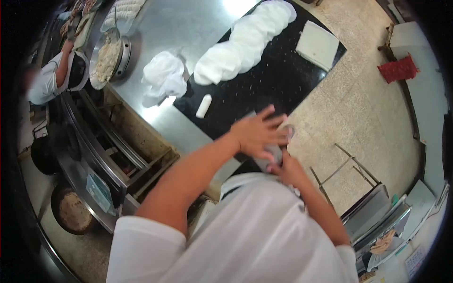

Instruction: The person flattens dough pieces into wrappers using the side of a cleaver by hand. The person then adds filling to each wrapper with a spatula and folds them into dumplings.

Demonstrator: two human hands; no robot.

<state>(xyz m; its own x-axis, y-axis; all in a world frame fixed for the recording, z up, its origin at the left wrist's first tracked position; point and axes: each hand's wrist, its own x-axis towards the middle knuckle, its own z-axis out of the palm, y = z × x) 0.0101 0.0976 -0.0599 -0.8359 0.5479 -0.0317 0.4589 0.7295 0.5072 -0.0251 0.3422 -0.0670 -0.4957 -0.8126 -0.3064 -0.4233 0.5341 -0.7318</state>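
Note:
My left hand (260, 134) is stretched over the near edge of the black board, its fingers spread apart. Under and beside it shows a grey, metal-looking flat tool (272, 154), blurred and partly covered. Closer to my body, my right hand (289, 170) is closed around the near end of this tool; the exact kind cannot be made out. A short white dough roll (204, 106) lies on the black board (283, 80), to the left of my hands. Farther off, overlapping thin round dough wrappers (245, 43) stretch across the board in a long row.
A white square slab or box (317, 45) sits at the board's right edge. White cloth or plastic (165, 75) lies on the steel table. Beyond it stand a filling bowl (108, 59) and a co-worker (56, 78). A folding frame (354, 165) stands on the right.

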